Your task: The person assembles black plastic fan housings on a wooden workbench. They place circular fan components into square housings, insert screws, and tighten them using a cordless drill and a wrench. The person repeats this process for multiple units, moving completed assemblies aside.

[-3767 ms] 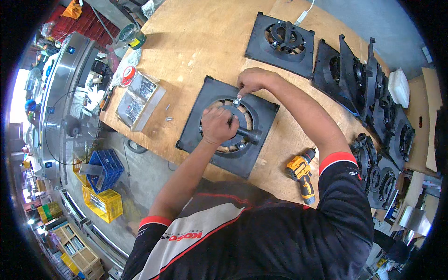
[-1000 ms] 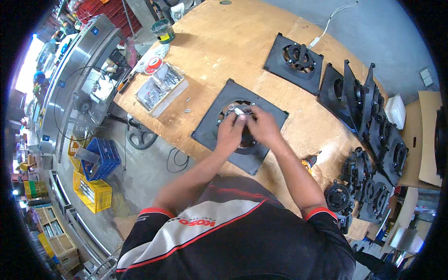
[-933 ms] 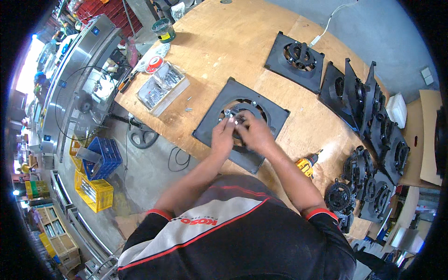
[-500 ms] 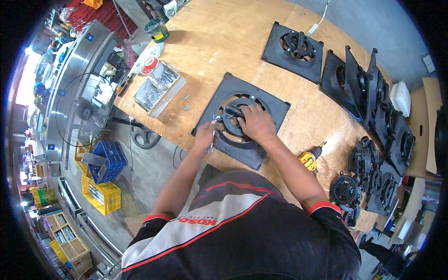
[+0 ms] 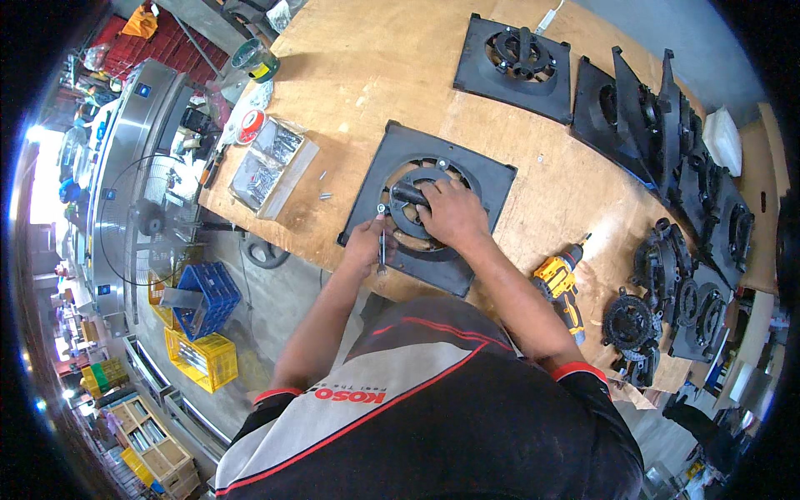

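A black square plate point(image 5: 492, 171) with a round opening lies in front of me, and a ring-shaped black part with a thick handle-like bar point(image 5: 407, 193) sits over the opening. My left hand point(image 5: 364, 244) is closed round a silver combination wrench point(image 5: 382, 250), whose ring end points away from me beside the left rim of the opening. My right hand point(image 5: 454, 215) rests on the round part, fingers bent over the end of the bar. Its fingertips are partly hidden.
A box of screws point(image 5: 271, 167) stands left of the plate, with loose bolts point(image 5: 325, 197) beside it. A yellow-black cordless drill point(image 5: 560, 283) lies at right. Another assembled plate point(image 5: 515, 71) lies at the back, with several stacked plates point(image 5: 658, 125) and black ring parts point(image 5: 631, 323) farther right.
The wrench's ring end has moved slightly away from the round part, and the wrench now stands straighter. My right hand keeps its place on the bar. The whole view has shifted a little.
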A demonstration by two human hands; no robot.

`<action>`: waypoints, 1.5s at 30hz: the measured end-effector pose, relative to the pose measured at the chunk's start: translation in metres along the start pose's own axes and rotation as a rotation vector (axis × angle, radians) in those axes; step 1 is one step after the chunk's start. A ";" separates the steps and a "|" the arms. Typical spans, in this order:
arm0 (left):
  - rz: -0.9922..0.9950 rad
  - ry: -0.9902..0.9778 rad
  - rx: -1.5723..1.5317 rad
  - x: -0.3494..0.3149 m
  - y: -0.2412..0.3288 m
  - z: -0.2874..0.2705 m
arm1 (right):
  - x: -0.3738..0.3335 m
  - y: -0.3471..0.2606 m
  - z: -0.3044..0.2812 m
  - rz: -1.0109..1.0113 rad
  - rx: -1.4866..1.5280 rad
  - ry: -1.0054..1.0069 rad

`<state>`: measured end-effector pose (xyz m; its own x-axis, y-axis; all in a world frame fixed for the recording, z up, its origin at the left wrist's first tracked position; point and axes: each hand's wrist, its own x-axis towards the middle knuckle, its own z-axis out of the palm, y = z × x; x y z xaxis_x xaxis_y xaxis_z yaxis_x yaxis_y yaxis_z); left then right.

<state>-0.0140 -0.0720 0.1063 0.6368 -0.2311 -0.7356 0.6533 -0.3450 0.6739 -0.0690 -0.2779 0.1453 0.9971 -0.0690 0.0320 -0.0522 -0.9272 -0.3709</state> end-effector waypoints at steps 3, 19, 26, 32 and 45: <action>-0.082 -0.042 -0.131 -0.004 0.004 0.004 | 0.001 -0.001 -0.002 0.018 0.026 -0.015; -0.114 -0.161 -0.021 0.006 0.004 -0.014 | -0.003 0.004 0.000 -0.024 0.049 0.058; -0.134 -0.300 0.099 0.010 0.019 -0.028 | -0.006 0.009 0.009 -0.044 0.079 0.150; -0.042 -0.496 0.597 0.034 0.045 -0.056 | -0.009 0.009 -0.001 -0.051 0.031 0.025; 0.309 -0.199 0.508 0.042 0.063 -0.067 | -0.002 0.004 -0.005 0.058 0.122 0.040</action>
<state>0.0811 -0.0428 0.1223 0.6451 -0.5374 -0.5432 0.1435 -0.6131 0.7769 -0.0719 -0.2838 0.1487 0.9895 -0.1383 0.0427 -0.1006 -0.8695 -0.4836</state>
